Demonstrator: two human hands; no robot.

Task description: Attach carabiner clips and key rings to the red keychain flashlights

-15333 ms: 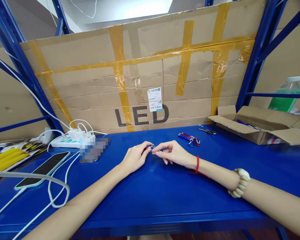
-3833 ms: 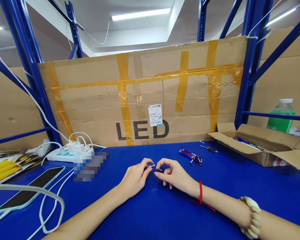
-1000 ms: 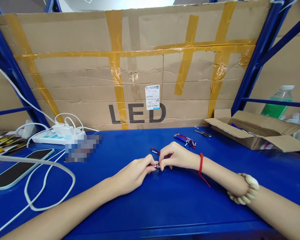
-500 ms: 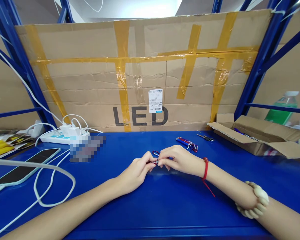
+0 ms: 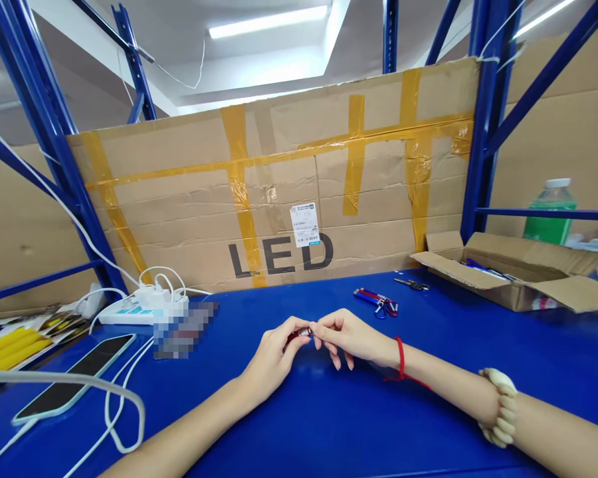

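My left hand point(image 5: 276, 352) is closed around a small dark red metallic tube point(image 5: 299, 334), with its thumb along the near side. My right hand point(image 5: 346, 337) pinches the right end of the same tube between thumb and forefinger, while its other fingers hang loosely below. The fingers cover most of the tube, so its full shape is hidden. Both hands are just above the blue tabletop point(image 5: 299, 425). Farther back and to the right lie several slim red and blue tubes with carabiner clips point(image 5: 377, 302).
Keys point(image 5: 411, 285) lie at the back, beside an open cardboard box point(image 5: 521, 292) holding blue items. On the left are a phone point(image 5: 77, 378), a white power strip point(image 5: 142, 313) and looping white cables point(image 5: 138, 405). A large cardboard panel point(image 5: 204, 219) stands behind.
My view has tilted upward and turned slightly. The red carabiner loop seen above my fingers is now out of sight, and more of the tube shows. My right hand's lower fingers have loosened downward.
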